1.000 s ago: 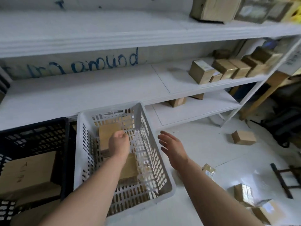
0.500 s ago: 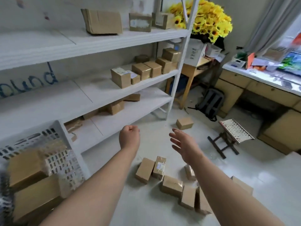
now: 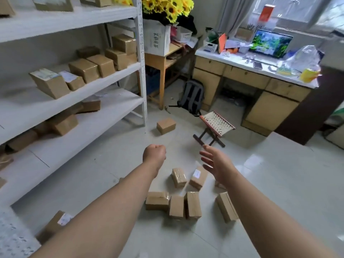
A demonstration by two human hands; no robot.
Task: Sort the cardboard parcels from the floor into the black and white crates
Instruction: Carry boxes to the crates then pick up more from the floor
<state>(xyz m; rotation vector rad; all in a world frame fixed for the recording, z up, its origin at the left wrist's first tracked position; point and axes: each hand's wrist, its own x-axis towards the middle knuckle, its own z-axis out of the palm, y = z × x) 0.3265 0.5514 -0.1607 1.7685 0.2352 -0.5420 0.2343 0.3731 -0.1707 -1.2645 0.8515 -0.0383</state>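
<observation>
The fingers of the left hand [image 3: 154, 154] are curled into a loose fist that holds nothing, while the fingers [image 3: 206, 149] of the right hand [image 3: 216, 164] are spread and straight, palm turned inward, touching nothing. This is the same posture both hands had half a second ago. Both bare forearms reach forward over the floor, with the hands near each other but apart. Below and between them lies a cluster of cardboard parcels [image 3: 193, 204] on the pale tiles, some touching and some just beside one another. The cluster now sits nearer the middle of the view than before. A lone parcel [image 3: 166, 125] rests farther off by the foot of the white shelving [image 3: 141, 71], and a labelled parcel [image 3: 55, 223] lies near left beside the left forearm. The view has swung right since a second ago, when the left hand was inside the white crate [image 3: 13, 237]. Only a blurred corner of that crate now shows at the near left edge. Farther right stand a folding stool [image 3: 216, 125], a grey backpack [image 3: 191, 96] and a desk with an open laptop [image 3: 270, 42]. More boxes sit on the shelves at left.
</observation>
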